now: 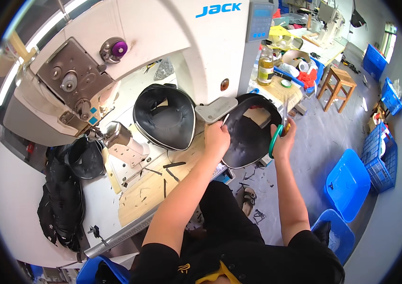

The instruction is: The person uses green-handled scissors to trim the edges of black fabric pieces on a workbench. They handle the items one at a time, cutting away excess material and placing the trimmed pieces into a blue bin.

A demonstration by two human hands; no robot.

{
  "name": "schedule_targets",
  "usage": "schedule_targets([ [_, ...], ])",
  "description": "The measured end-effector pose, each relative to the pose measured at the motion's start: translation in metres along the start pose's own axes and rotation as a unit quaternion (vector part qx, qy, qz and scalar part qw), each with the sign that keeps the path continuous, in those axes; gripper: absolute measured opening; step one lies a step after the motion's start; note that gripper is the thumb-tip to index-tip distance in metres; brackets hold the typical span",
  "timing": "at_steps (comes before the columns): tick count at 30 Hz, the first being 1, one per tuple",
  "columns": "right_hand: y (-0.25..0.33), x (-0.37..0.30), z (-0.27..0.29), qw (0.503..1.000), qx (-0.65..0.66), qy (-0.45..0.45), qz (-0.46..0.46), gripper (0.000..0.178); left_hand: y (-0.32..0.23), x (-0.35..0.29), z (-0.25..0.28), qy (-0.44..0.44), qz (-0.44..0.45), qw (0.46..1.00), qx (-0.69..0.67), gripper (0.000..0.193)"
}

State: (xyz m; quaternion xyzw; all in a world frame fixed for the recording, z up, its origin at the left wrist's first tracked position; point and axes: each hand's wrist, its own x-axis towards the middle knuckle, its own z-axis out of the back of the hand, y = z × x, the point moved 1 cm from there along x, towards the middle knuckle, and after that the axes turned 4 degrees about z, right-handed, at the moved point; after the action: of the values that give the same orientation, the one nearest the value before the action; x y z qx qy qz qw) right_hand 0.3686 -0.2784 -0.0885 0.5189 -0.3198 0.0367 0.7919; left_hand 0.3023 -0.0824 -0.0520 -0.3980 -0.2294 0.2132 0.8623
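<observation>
My left hand (217, 140) is closed on the near left rim of a black, bowl-shaped leather-like piece (243, 135) with a pale edging. A pale inner patch shows through the piece's opening. In my right hand (284, 140) is a pair of scissors (275, 141) with green handles, the blades pointing up and away beside the piece's right edge. A second black piece (163, 124) of the same shape, rimmed in white, stands on the sewing machine (201, 61) table to the left. Part of the held piece lies under a grey metal lever (216, 110).
Dark offcuts (175, 164) lie on the wooden tabletop (137, 199). More black pieces (63, 189) are heaped at the left. Beyond my right hand are a jar (265, 66) of yellowish liquid, a wooden stool (337, 87) and blue tubs (348, 184). Scraps litter the floor.
</observation>
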Motion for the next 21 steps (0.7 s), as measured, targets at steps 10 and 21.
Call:
schedule_targets([
  [10, -0.047, -0.005, 0.001, 0.863, 0.484, 0.054, -0.136, 0.051, -0.014, -0.072, -0.015, -0.065, -0.085, 0.952, -0.287, 0.011],
  [21, 0.055, -0.035, 0.105, 0.885, 0.433, 0.158, 0.067, 0.07, 0.021, -0.132, 0.007, 0.061, 0.062, 0.893, -0.442, 0.06],
])
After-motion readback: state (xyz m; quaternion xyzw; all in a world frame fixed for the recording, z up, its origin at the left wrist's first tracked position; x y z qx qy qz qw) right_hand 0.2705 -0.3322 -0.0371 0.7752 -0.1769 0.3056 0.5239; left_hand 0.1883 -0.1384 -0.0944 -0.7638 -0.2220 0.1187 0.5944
